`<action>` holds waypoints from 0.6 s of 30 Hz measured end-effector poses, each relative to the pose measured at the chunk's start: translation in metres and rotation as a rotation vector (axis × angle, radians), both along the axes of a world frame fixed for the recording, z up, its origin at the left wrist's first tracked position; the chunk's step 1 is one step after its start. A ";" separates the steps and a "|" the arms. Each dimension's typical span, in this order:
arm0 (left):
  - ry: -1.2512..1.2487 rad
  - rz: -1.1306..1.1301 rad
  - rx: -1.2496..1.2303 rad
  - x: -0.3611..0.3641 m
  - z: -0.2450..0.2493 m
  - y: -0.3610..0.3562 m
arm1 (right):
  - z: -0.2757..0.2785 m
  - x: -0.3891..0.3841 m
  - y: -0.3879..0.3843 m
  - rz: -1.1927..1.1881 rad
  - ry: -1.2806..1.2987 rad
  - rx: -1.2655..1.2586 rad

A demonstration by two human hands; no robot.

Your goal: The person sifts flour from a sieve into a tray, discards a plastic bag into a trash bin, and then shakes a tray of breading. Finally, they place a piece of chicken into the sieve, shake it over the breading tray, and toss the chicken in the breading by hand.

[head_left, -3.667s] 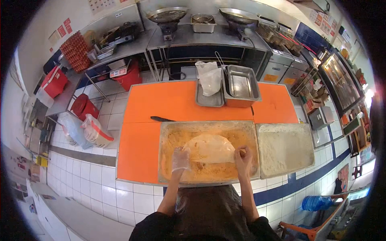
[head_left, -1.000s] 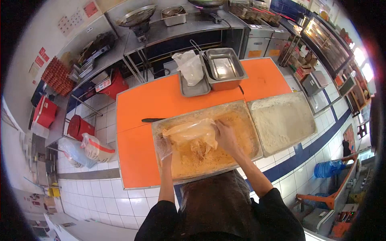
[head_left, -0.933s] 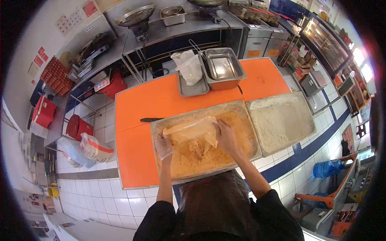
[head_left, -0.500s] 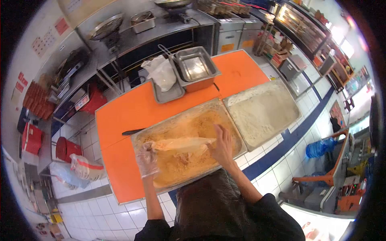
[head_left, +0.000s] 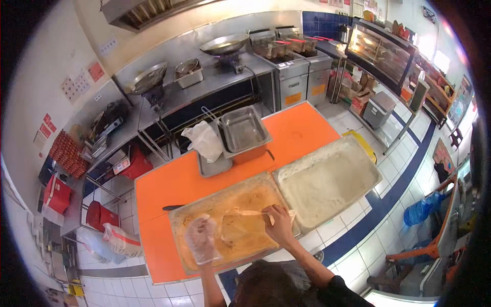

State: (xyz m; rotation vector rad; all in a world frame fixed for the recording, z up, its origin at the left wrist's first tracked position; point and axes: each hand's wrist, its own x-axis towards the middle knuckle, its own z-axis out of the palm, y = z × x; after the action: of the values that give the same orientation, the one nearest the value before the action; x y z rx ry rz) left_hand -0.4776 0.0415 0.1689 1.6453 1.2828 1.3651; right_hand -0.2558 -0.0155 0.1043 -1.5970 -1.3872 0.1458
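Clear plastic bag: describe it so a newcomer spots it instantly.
On the orange-topped rectangular table, find the metal tray of orange powder. The clear plastic bag is in the bare right hand there; unlike the crumpled white plastic bag beyond, it is transparent.

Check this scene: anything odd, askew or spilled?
One mismatch: the left hand wears a clear plastic glove, while the right hand looks bare. Also, a crumpled white plastic bag overhangs a shallow grey metal tray. No clear spill stands out.
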 end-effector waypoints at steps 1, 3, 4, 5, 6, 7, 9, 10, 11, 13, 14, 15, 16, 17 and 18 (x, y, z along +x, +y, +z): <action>-0.125 0.135 -0.006 0.008 -0.015 -0.003 | 0.009 0.019 -0.005 -0.019 0.026 0.027; -0.184 0.175 -0.082 0.019 -0.049 -0.008 | 0.021 0.061 -0.015 -0.048 0.058 0.081; -0.237 0.215 -0.171 0.035 -0.057 -0.015 | 0.027 0.085 -0.023 -0.075 0.094 0.122; -0.244 0.209 -0.162 0.062 -0.050 -0.029 | 0.033 0.111 -0.034 -0.079 0.088 0.133; -0.205 0.208 -0.197 0.093 -0.036 -0.047 | 0.040 0.139 -0.047 -0.108 0.106 0.128; -0.166 0.198 -0.234 0.128 -0.031 -0.062 | 0.047 0.170 -0.062 -0.146 0.122 0.123; -0.201 0.136 -0.224 0.197 -0.041 -0.085 | 0.063 0.237 -0.093 -0.196 0.114 0.160; -0.222 0.086 -0.231 0.226 -0.047 -0.095 | 0.068 0.268 -0.113 -0.241 0.118 0.180; -0.199 0.012 -0.261 0.256 -0.057 -0.104 | 0.071 0.301 -0.132 -0.321 0.121 0.161; -0.108 -0.096 -0.332 0.321 -0.079 -0.124 | 0.078 0.369 -0.168 -0.356 0.036 0.186; -0.168 -0.230 -0.356 0.356 -0.062 -0.142 | 0.081 0.402 -0.191 -0.400 0.012 0.155; -0.179 -0.258 -0.382 0.389 -0.066 -0.152 | 0.084 0.432 -0.207 -0.465 -0.022 0.145; -0.019 -0.309 -0.359 0.418 -0.070 -0.158 | 0.086 0.460 -0.216 -0.514 -0.051 0.145; 0.140 -0.345 -0.327 0.440 -0.074 -0.162 | 0.087 0.489 -0.227 -0.535 -0.059 0.180; 0.070 -0.388 -0.376 0.473 -0.053 -0.176 | 0.081 0.520 -0.234 -0.554 -0.043 0.139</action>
State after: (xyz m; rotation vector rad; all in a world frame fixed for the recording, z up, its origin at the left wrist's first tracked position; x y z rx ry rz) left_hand -0.0047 -0.1350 0.1157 1.5794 1.1032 0.7886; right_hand 0.2643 -0.2495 0.1849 -1.8090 -0.9182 -0.3102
